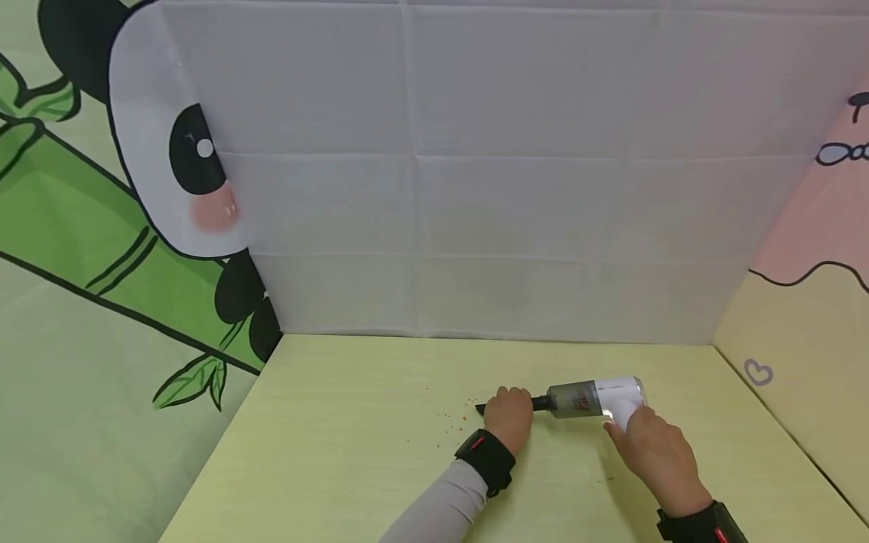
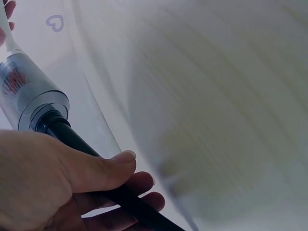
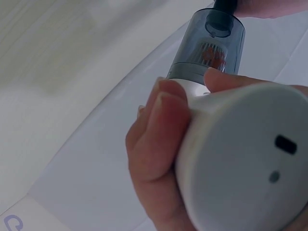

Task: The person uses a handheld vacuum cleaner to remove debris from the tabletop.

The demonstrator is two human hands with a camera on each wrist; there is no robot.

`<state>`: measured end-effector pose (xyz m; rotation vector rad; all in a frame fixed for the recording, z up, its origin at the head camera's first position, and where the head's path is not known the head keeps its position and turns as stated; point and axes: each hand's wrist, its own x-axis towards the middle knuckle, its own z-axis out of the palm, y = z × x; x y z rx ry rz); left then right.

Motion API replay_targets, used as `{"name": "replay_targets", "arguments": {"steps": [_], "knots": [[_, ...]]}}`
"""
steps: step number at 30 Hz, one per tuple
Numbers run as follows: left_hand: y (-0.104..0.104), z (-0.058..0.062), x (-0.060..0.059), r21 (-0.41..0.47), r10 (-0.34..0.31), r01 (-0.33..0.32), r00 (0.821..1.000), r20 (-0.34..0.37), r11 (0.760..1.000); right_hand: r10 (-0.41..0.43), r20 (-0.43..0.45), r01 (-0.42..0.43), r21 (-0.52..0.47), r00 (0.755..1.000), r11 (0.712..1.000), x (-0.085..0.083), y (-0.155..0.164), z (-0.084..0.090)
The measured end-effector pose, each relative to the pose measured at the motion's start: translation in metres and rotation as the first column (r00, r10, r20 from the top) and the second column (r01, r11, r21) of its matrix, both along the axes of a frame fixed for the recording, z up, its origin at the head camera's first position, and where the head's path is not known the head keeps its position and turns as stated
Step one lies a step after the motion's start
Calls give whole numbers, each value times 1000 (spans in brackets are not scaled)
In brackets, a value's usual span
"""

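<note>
A small handheld vacuum (image 1: 589,398) lies low over the pale yellow table (image 1: 339,467), white body to the right, grey dust cup in the middle, black nozzle (image 1: 541,403) pointing left. My left hand (image 1: 509,416) grips the black nozzle (image 2: 96,159), thumb over it and fingers curled beneath. My right hand (image 1: 648,445) holds the white body (image 3: 245,159), fingers wrapped round it behind the clear dust cup (image 3: 209,45), which has orange bits inside. Small orange crumbs (image 1: 451,418) are scattered on the table left of the nozzle tip.
A white cloth backdrop (image 1: 475,188) stands behind the table. A panda and bamboo cloth (image 1: 102,226) closes the left side, a pink and yellow cloth (image 1: 808,317) the right. Black wristbands (image 1: 485,458) sit on both wrists.
</note>
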<state>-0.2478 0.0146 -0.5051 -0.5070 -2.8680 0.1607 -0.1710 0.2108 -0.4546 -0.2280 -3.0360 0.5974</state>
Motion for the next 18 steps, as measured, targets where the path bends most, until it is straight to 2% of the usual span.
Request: {"name": "replay_targets", "arguments": {"steps": [9,18], "knots": [[0,-1,-5,8,-3,3,1000,11,1000,-4,-2,4,-8,1000,1000,-3,0,-2],[0,-2,-7,23,-14,15,1000,-13,1000,-8,-15,8,-5,1000,1000,-5,0,-1]]}}
